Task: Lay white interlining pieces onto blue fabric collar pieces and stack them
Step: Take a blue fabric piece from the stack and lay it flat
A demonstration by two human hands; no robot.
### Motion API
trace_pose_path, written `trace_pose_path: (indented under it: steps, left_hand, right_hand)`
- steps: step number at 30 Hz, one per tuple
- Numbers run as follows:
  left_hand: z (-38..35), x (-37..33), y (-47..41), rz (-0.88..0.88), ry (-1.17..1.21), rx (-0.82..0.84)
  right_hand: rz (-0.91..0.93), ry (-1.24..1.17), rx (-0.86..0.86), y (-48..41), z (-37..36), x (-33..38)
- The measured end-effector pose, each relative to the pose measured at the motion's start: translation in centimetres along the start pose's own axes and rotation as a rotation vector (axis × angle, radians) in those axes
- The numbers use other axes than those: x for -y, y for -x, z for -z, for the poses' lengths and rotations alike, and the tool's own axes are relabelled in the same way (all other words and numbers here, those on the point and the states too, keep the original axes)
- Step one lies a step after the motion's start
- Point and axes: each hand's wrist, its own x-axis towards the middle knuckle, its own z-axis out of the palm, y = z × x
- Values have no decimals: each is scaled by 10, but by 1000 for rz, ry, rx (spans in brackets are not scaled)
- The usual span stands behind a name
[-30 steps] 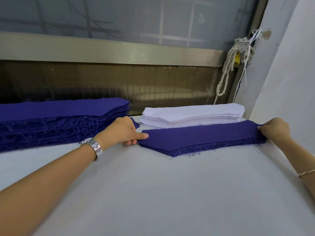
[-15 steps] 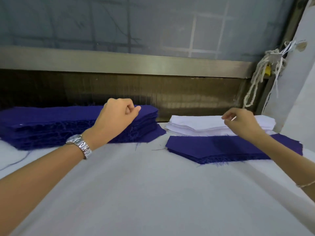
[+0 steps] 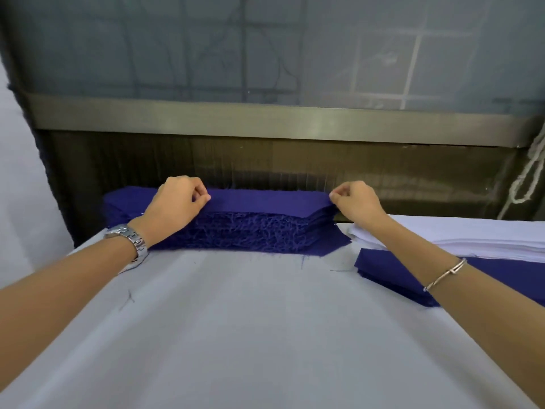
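The left hand (image 3: 174,207) pinches the top blue collar piece (image 3: 265,202) near its left end; the right hand (image 3: 357,204) pinches its right tip; the piece lies crosswise atop the blue stack (image 3: 250,233), long axis left to right; the white interlining pile (image 3: 472,239) and low blue pile (image 3: 392,276) lie rightward, nearer the right hand.

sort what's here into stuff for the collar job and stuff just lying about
For the job:
- tall blue stack
- top blue piece, pinched by left hand and right hand
- white interlining stack
- low blue stack, nearer the person than the white one

Lying about:
- rope at the right
- loose thread on the white table cover
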Motion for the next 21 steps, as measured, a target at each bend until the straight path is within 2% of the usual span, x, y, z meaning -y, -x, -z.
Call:
trace_pose_path:
  steps: [4,12,21]
  left_hand:
    - [4,12,4,-12,10,7]
    - [11,9,2,-50,-55,52]
    - [16,2,-7,12,-105,139]
  right_hand:
    - [-64,-26,61,-11,-12,8]
    - [-181,-255,34,-25,-17,4]
    - [-93,-212,-33,-25,-14,-2]
